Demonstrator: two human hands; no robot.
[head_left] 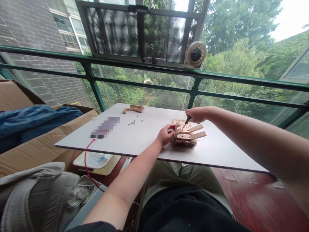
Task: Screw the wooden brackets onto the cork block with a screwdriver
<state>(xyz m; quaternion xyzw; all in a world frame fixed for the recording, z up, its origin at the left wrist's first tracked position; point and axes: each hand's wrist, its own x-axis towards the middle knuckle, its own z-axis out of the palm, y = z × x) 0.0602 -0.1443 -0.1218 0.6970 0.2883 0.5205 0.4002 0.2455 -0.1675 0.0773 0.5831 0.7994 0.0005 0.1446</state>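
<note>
My right hand (196, 115) grips a screwdriver (187, 120) with a dark handle. The screwdriver slants down, its tip at a curved wooden piece (184, 137) that has holes and two flat prongs pointing right. This piece lies on a brownish, plastic-wrapped block (184, 144) on the white table. From the left, my left hand (166, 134) holds the curved end of the wooden piece, its fingers closed round it. Whether a screw sits under the tip is too small to tell.
Several screws (134, 122) lie loose on the white table (149, 141). Behind them is another curved wooden piece (134, 109). A blurred-out device (105, 128) with a red cable (85, 158) lies at the left. A cardboard box (55, 138) stands left of the table, a green railing (159, 87) beyond it.
</note>
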